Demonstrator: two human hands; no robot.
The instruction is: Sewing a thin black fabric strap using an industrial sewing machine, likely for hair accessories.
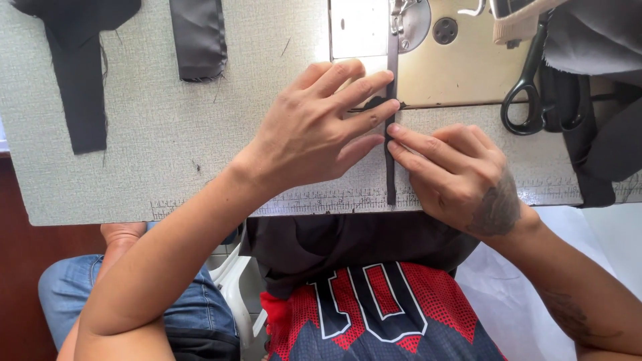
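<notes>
Two bare hands on one narrow dark folded fabric strip (390, 170); strip lies lengthwise on the table, running from the near edge up under the presser foot area of the pale metal sewing machine bed (461, 67). Left hand (314, 130) flat, fingers spread, fingertips pressing the strip's left edge; not clenched, pinning rather than grasping. Right hand (455, 170) w/ fingertips pinching/steadying strip's right edge lower down; light pinch, no full grasp.

Handling, judged: strip very light, limp, thin; prob. slips & unfolds easily, frays at ends; best held flat by fingertip pressure both sides of the fold, close to the needle, not lifted by one end.

Surface: grey-speckled laminate sewing table (167, 134) w/ printed ruler scale along near edge; looks smooth, little friction. Black-handled scissors (528, 93) lie right of machine bed, near a heap of dark grey cloth (595, 40). Two more dark fabric pieces at far left: a long black strip (80, 87) & a shorter grey folded piece (198, 40), well apart from hands. Person seated, red-black mesh jersey (381, 307), jeans; black cloth on lap (348, 244).
</notes>
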